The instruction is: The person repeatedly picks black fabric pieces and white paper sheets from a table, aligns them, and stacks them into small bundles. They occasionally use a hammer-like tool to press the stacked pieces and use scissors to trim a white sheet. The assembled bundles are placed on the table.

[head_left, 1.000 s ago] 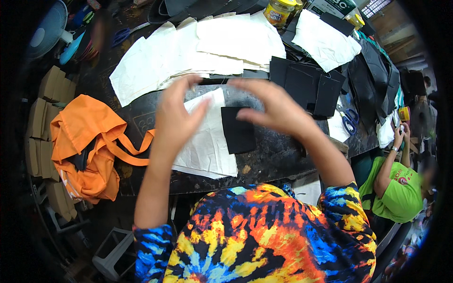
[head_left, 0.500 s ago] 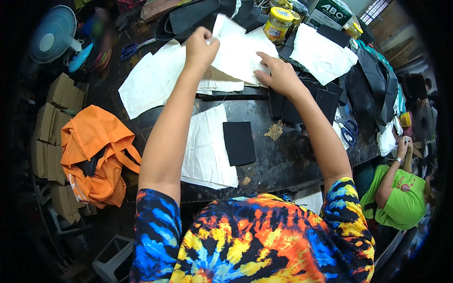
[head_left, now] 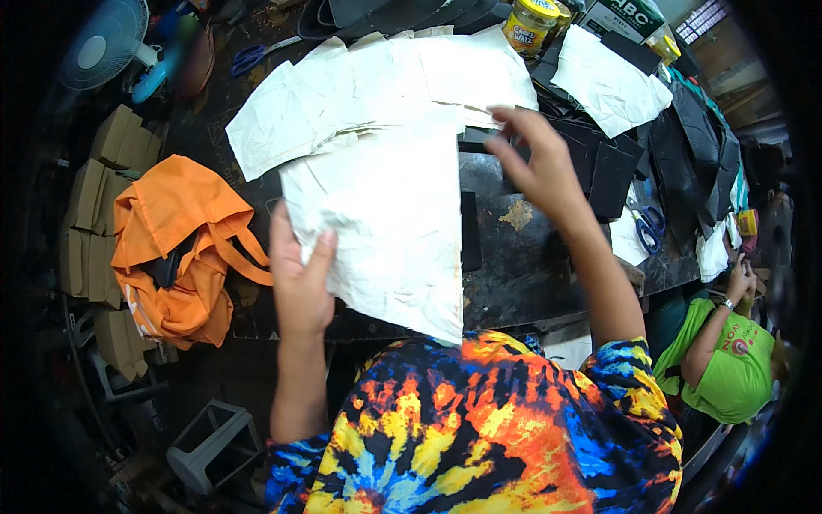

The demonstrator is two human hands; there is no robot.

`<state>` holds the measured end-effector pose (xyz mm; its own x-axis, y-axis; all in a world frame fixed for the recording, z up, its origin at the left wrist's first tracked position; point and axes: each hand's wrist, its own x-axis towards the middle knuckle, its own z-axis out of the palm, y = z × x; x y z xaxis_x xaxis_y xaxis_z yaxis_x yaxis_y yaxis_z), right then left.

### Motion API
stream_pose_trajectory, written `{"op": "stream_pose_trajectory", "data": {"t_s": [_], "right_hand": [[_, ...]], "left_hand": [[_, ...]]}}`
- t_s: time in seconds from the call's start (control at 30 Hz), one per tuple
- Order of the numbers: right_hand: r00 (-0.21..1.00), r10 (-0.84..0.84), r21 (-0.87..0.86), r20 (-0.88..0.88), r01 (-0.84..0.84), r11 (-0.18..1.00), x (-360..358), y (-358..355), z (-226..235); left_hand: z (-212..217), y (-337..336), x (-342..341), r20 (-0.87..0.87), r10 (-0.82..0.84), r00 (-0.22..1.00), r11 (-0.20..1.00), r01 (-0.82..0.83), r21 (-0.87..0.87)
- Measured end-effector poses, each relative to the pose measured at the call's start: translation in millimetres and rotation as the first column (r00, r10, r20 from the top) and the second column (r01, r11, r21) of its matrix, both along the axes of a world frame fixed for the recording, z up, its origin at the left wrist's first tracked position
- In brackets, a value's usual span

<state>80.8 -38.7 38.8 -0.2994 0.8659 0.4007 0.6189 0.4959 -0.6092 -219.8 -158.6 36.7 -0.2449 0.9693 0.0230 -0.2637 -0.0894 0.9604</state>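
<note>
My left hand (head_left: 301, 278) pinches the left edge of a large white fabric sheet (head_left: 390, 227) and holds it up over the dark worktable (head_left: 522, 265). The sheet hides most of a black piece lying on the table; only a thin strip of it shows at the sheet's right edge. My right hand (head_left: 535, 163) hovers just right of the sheet's top corner, fingers apart and holding nothing. Behind the lifted sheet, several more white fabric pieces (head_left: 360, 81) lie overlapping across the back of the table.
An orange bag (head_left: 180, 244) sits at the left of the table. Black cut pieces (head_left: 604, 167), blue scissors (head_left: 648, 224), yellow-lidded jars (head_left: 531, 21) and another white piece (head_left: 608, 81) lie at right. A person in green (head_left: 728, 360) sits lower right. A fan (head_left: 103, 47) stands far left.
Both hands came back from the pile at the rear of the table. My left hand now holds a white sheet lifted toward me; my right hand has let go and opened.
</note>
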Motion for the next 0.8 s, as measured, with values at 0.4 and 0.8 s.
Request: {"op": "stream_pose_trajectory", "data": {"t_s": [0.4, 0.8], "right_hand": [[0.977, 0.211, -0.207, -0.042, -0.215, 0.954, -37.1, -91.5, -40.6], [0.974, 0.217, -0.126, 0.063, -0.208, 0.97, -40.9, -91.2, -43.9]], "left_hand": [[-65.3, -16.9, -2.2, -0.48, 0.082, 0.873, 0.994, -0.106, -0.022], [-71.7, -16.0, -10.5, -0.488, 0.021, 0.872, 0.997, -0.054, -0.053]]}}
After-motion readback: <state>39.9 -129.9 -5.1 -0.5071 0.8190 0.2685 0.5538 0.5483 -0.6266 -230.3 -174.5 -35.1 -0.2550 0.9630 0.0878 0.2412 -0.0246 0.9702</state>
